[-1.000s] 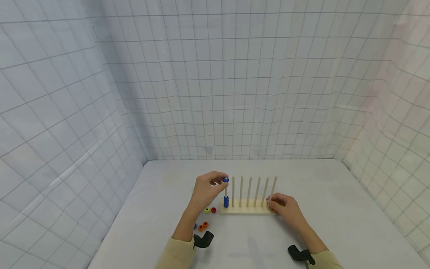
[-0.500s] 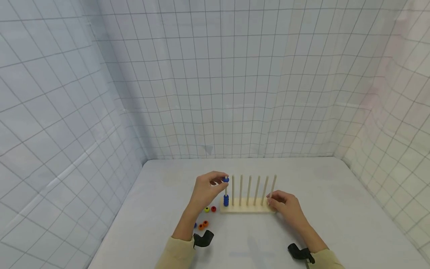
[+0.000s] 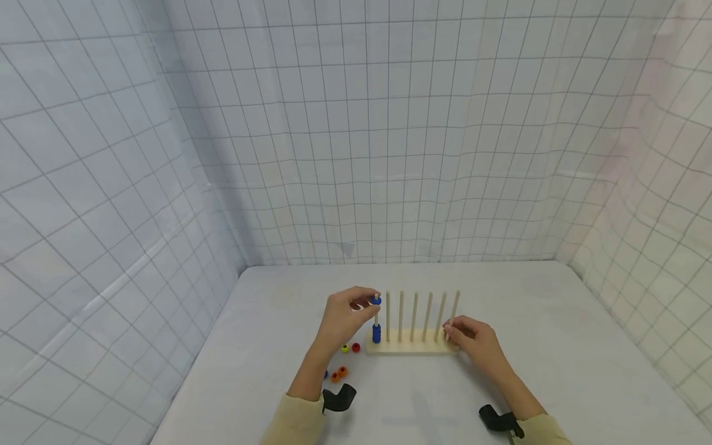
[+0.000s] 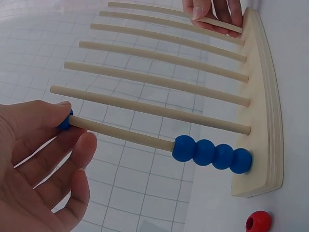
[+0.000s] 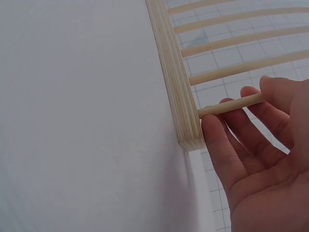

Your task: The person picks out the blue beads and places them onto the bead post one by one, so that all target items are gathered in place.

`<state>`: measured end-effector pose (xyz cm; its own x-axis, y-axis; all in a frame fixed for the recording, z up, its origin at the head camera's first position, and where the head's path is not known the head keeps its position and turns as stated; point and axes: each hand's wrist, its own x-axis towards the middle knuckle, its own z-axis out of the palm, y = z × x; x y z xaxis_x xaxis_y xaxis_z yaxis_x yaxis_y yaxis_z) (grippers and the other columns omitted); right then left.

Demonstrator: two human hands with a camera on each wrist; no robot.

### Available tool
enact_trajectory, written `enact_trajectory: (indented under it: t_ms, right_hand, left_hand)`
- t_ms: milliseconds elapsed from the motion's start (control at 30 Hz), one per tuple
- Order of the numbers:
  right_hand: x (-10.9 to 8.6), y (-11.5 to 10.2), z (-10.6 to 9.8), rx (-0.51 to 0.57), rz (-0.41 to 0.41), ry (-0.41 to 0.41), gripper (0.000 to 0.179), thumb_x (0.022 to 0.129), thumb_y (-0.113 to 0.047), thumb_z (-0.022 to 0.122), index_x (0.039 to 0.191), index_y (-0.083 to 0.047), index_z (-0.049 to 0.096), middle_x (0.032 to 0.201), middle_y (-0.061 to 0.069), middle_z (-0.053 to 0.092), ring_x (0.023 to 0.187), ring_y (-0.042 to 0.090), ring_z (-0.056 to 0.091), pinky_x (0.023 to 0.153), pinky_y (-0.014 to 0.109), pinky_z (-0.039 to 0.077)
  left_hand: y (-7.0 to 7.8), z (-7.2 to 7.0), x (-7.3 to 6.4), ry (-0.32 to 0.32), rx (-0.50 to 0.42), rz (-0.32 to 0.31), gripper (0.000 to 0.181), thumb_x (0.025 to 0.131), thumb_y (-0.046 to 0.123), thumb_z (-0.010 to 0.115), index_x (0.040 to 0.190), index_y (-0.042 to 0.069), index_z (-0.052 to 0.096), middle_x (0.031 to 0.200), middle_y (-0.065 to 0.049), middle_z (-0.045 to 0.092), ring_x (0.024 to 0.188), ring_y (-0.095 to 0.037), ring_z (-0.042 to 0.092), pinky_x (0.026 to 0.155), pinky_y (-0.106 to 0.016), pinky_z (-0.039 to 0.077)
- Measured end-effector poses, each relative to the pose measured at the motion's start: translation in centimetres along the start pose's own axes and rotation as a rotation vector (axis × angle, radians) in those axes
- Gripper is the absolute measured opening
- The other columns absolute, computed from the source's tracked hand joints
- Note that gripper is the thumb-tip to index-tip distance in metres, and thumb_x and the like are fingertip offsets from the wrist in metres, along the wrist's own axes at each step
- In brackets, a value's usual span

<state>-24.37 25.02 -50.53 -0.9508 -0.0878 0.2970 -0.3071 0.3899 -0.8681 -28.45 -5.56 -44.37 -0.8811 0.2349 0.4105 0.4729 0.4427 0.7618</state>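
A wooden rack with several upright pegs stands on the white table. Several blue beads are stacked at the foot of its leftmost peg. My left hand pinches one more blue bead between thumb and fingers at the top of that same peg, whose tip pokes through it. At the other end, my right hand holds the rightmost peg low down near the base, thumb on one side and fingers around the other.
Left of the rack lie a yellow bead and a red bead. Nearer the body are orange beads and a blue bead, partly hidden by the left wrist. White grid-patterned sheets enclose the table.
Hands and rack keep nearly the same places. The left-hand bead sits slightly lower on the peg, more of the tip showing above it. The view has shifted a little.
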Motion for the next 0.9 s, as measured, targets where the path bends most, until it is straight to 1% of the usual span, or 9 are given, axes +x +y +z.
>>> enact_trajectory:
  t_ms: [67, 133, 233, 333, 433, 533, 667, 767, 900]
  right_hand:
    - [-0.1, -0.4, 0.0, -0.017, 0.003, 0.002, 0.017, 0.099, -0.013, 0.065, 0.104, 0.002, 0.072, 0.093, 0.018, 0.071, 0.081, 0.038, 0.062, 0.064, 0.026, 0.051]
    - [0.0, -0.1, 0.0, -0.02, -0.007, 0.009, 0.017, 0.1, -0.014, 0.065, 0.103, 0.002, 0.072, 0.09, 0.019, 0.07, 0.078, 0.036, 0.061, 0.062, 0.025, 0.05]
    - [0.3, 1.6, 0.2, -0.022, -0.029, 0.016, 0.018, 0.1, -0.015, 0.064, 0.104, 0.0, 0.072, 0.089, 0.018, 0.07, 0.077, 0.033, 0.062, 0.06, 0.025, 0.05]
    - [0.6, 3.4, 0.4, -0.024, -0.046, 0.024, 0.017, 0.101, -0.019, 0.064, 0.104, -0.004, 0.072, 0.088, 0.014, 0.071, 0.077, 0.029, 0.063, 0.06, 0.024, 0.05]
    - [0.8, 4.3, 0.5, -0.022, -0.049, 0.031, 0.016, 0.1, -0.023, 0.065, 0.102, -0.008, 0.073, 0.087, 0.009, 0.071, 0.077, 0.025, 0.064, 0.061, 0.024, 0.05]
    - [0.8, 4.6, 0.6, -0.019, -0.05, 0.03, 0.017, 0.099, -0.026, 0.066, 0.101, -0.011, 0.073, 0.088, 0.005, 0.071, 0.077, 0.021, 0.063, 0.062, 0.025, 0.05]
    - [0.8, 4.6, 0.5, -0.032, -0.028, 0.025, 0.019, 0.098, -0.029, 0.068, 0.1, -0.012, 0.074, 0.088, 0.003, 0.072, 0.076, 0.017, 0.061, 0.062, 0.025, 0.05]
    - [0.9, 4.6, 0.4, -0.041, -0.016, 0.02, 0.019, 0.098, -0.029, 0.068, 0.101, -0.011, 0.074, 0.088, 0.003, 0.072, 0.076, 0.017, 0.061, 0.063, 0.025, 0.05]
    - [0.8, 4.2, 0.3, -0.06, -0.025, 0.016, 0.018, 0.099, -0.024, 0.067, 0.101, -0.008, 0.073, 0.089, 0.005, 0.072, 0.077, 0.019, 0.061, 0.064, 0.025, 0.049]
  left_hand:
    - [-0.1, 0.0, 0.0, -0.001, -0.002, 0.001, 0.024, 0.089, 0.017, 0.078, 0.114, 0.019, 0.075, 0.097, 0.011, 0.07, 0.087, -0.007, 0.064, 0.08, -0.031, 0.054]
    - [-0.1, 0.0, 0.0, -0.001, -0.005, 0.003, 0.024, 0.09, 0.019, 0.078, 0.114, 0.019, 0.075, 0.098, 0.011, 0.07, 0.088, -0.008, 0.064, 0.08, -0.031, 0.054]
    - [-0.1, 0.0, 0.0, -0.003, -0.004, 0.006, 0.024, 0.091, 0.02, 0.077, 0.114, 0.019, 0.075, 0.098, 0.011, 0.071, 0.088, -0.008, 0.064, 0.08, -0.03, 0.054]
    - [-0.2, 0.0, 0.0, -0.006, 0.005, 0.006, 0.023, 0.091, 0.019, 0.077, 0.114, 0.018, 0.075, 0.099, 0.01, 0.071, 0.088, -0.008, 0.064, 0.079, -0.03, 0.054]
    - [-0.4, 0.1, -0.1, -0.01, 0.014, 0.003, 0.023, 0.091, 0.019, 0.077, 0.114, 0.017, 0.075, 0.099, 0.008, 0.071, 0.088, -0.008, 0.064, 0.079, -0.03, 0.054]
    - [-0.5, 0.1, -0.2, -0.017, 0.016, 0.002, 0.024, 0.091, 0.019, 0.077, 0.114, 0.016, 0.075, 0.1, 0.007, 0.071, 0.088, -0.009, 0.064, 0.079, -0.03, 0.054]
    - [-0.5, 0.0, -0.1, -0.025, 0.015, 0.003, 0.024, 0.091, 0.019, 0.077, 0.115, 0.016, 0.075, 0.101, 0.008, 0.072, 0.089, -0.009, 0.064, 0.079, -0.03, 0.054]
    - [-0.5, 0.0, -0.1, -0.027, 0.011, 0.002, 0.024, 0.091, 0.018, 0.077, 0.115, 0.015, 0.075, 0.102, 0.008, 0.072, 0.089, -0.009, 0.065, 0.08, -0.03, 0.054]
    - [-0.5, 0.0, -0.1, -0.027, 0.018, 0.001, 0.023, 0.09, 0.019, 0.077, 0.113, 0.015, 0.076, 0.1, 0.008, 0.072, 0.088, -0.008, 0.064, 0.08, -0.03, 0.054]
